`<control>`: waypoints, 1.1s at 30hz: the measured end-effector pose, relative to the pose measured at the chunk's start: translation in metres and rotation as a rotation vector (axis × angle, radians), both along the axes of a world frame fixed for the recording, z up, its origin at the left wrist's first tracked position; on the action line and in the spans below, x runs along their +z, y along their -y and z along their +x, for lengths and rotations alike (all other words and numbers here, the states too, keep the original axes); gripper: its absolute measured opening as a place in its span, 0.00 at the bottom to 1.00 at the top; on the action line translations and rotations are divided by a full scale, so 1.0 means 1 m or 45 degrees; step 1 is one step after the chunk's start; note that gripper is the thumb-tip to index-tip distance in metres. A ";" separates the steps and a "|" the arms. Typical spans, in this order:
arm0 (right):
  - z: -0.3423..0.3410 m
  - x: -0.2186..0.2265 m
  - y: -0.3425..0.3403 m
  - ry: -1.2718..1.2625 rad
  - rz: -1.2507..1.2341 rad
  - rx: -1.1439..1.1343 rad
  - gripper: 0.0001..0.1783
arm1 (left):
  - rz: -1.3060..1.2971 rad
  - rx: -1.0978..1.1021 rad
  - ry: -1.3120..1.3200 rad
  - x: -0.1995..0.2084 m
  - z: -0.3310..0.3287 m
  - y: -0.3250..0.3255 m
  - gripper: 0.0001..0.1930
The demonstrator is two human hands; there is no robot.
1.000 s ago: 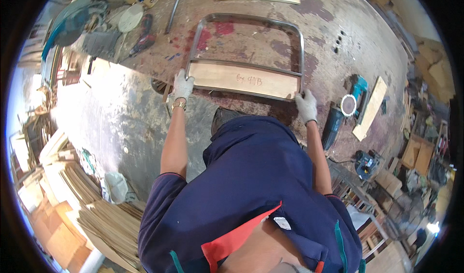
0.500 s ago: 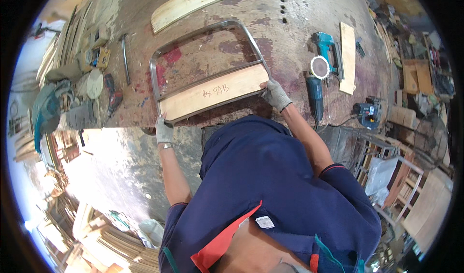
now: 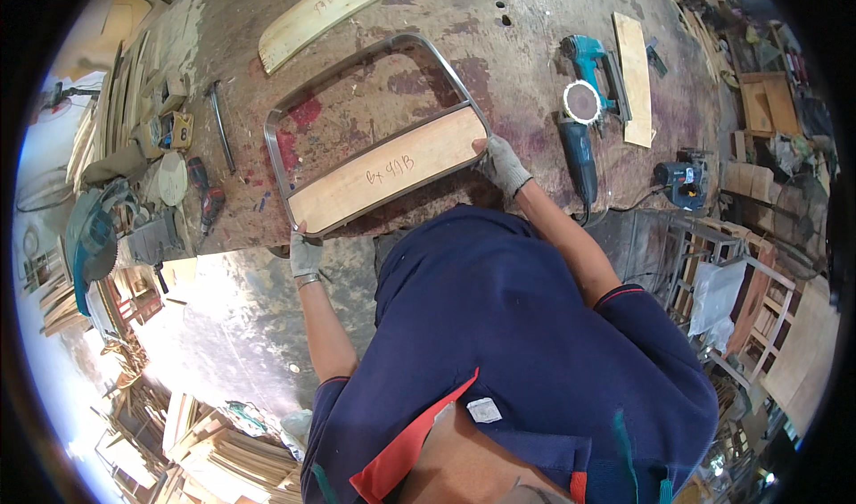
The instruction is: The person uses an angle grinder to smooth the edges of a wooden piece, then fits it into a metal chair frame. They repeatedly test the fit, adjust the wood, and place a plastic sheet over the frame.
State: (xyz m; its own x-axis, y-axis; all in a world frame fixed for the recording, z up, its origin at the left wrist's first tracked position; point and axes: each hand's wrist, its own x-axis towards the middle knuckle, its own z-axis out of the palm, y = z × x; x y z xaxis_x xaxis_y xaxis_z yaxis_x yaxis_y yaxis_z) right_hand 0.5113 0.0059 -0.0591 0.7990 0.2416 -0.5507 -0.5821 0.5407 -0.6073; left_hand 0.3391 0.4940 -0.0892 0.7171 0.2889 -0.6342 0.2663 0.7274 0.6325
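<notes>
A dark metal frame (image 3: 453,75) with rounded far corners lies on the worn workbench, close to its near edge. A crossbar divides it, and a pale wooden board (image 3: 388,169) with handwriting fills the near section. My left hand (image 3: 306,254), in a grey glove, grips the near left corner, thumb on top at the board's end. At the near right corner my gloved right hand (image 3: 504,165) holds the frame, its thumb over the board's edge. The fingers under both corners are partly hidden. Beyond the frame lies a curved wooden piece (image 3: 325,15).
To the right are an angle grinder (image 3: 580,161), a teal power tool (image 3: 585,53), a wooden strip (image 3: 634,80) and a blue-black power tool (image 3: 683,185). On the left lie a hammer (image 3: 221,127), a drill (image 3: 207,196) and a teal circular saw (image 3: 89,236).
The whole view has shifted and turned slightly. Both hands keep their hold on the near corners; the frame and board show no clear movement on the bench.
</notes>
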 end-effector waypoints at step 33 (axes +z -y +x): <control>0.011 0.000 0.016 -0.121 -0.397 0.034 0.33 | 0.121 0.196 0.028 0.045 0.017 0.063 0.28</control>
